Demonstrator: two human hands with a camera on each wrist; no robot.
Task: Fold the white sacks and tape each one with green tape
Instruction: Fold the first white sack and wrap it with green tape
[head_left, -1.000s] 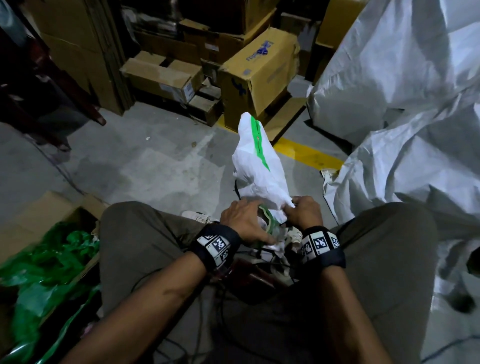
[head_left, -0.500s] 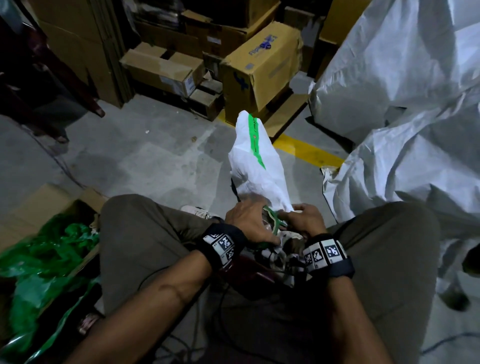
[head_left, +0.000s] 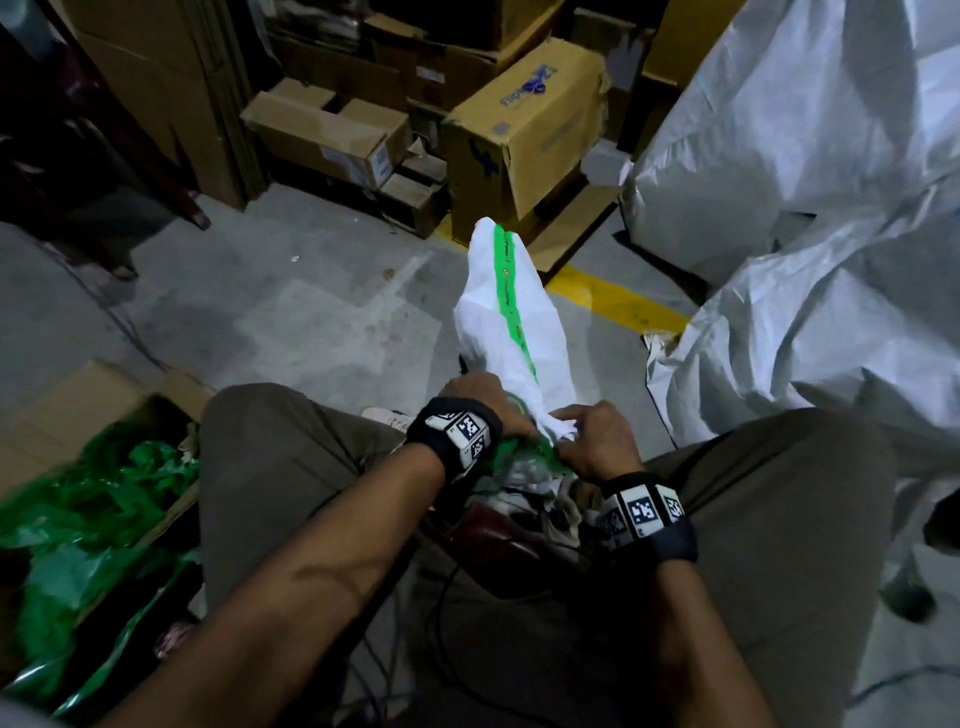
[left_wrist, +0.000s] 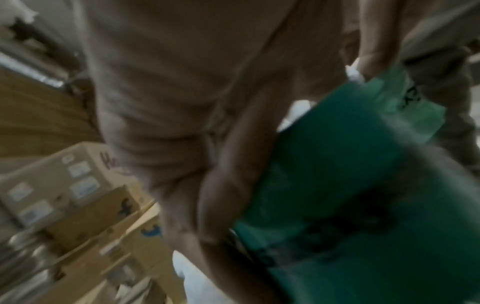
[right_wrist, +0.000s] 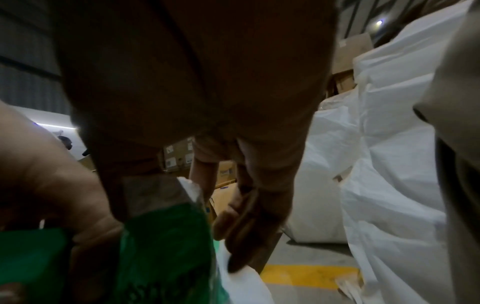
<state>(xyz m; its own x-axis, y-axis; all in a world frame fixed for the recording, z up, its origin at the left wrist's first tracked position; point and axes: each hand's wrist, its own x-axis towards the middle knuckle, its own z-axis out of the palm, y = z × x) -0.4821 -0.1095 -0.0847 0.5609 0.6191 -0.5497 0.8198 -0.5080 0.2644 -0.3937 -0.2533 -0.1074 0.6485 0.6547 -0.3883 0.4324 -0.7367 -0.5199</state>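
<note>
- Between the person's knees, a folded white woven-plastic sack (head_left: 511, 332) stands tilted, its top leaning away over the grey concrete floor (head_left: 270, 312) — a strip of green tape (head_left: 506, 291) runs lengthwise down its face.
- At the sack's lower end the left hand (head_left: 480, 402) curls around the bundle from the left, with crumpled green tape just beneath its wrist.
- From the right, the right hand (head_left: 597, 441) pinches the sack's bunched bottom edge together with the green tape; in the right wrist view its fingers (right_wrist: 249, 222) curl down onto white fabric.
- Both wrists carry black bands with printed square markers.
- To the left stands an open cardboard box (head_left: 78, 415) full of crumpled green plastic film (head_left: 88, 509).
- On the right rises a large heap of loose white sacks (head_left: 810, 234) — it touches the person's right knee.
- Beyond the sack a yellow painted line (head_left: 618, 306) crosses the floor, and stacked brown cardboard cartons (head_left: 524, 135) stand behind it.
</note>
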